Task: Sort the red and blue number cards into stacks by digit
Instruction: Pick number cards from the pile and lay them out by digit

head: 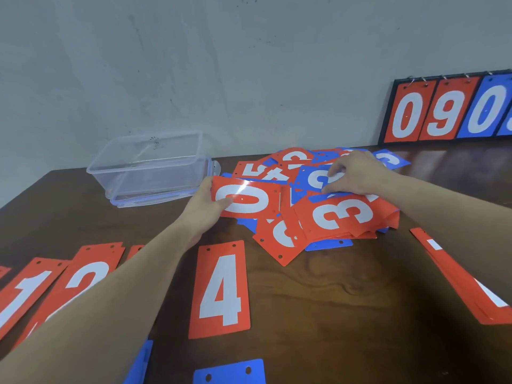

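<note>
Dark wood table (332,300), grey wall (194,65), left hand (205,206) gripping red 0 card (246,199), right hand (357,173) seemingly pinching blue card (310,176)

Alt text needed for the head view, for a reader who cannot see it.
A person's left hand holds a red 0 card while the right hand picks at a mixed pile of red and blue cards on a dark wooden table; sorted red 1, 2, 4 stacks lie nearer.

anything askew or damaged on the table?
No damage visible. The mixed heap of red and blue number cards lies jumbled at all angles, unsorted. The red 4 card lies flat and straight. The clear plastic box is upright.
</note>
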Action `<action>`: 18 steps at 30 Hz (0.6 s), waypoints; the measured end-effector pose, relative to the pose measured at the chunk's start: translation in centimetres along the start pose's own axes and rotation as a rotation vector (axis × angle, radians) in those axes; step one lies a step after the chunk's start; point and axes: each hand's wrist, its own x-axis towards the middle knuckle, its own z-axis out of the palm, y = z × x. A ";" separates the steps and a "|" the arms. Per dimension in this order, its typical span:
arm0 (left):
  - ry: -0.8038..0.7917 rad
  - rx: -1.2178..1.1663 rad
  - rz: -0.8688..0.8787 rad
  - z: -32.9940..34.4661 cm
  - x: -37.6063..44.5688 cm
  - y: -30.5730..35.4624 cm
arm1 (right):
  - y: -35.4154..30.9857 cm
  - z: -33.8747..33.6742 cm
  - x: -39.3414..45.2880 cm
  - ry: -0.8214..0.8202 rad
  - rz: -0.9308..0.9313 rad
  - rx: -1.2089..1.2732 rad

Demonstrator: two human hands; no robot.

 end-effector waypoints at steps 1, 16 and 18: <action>0.001 -0.019 -0.001 -0.1 0.0 0.0 | 0.0 0.1 -0.1 0.006 -0.010 0.030; 0.061 -0.230 -0.049 -0.2 -0.3 0.3 | -0.4 1.6 -3.6 0.219 -0.114 0.137; 0.055 -0.241 -0.059 -0.4 -0.3 0.5 | -0.5 1.5 -3.7 0.219 -0.119 0.175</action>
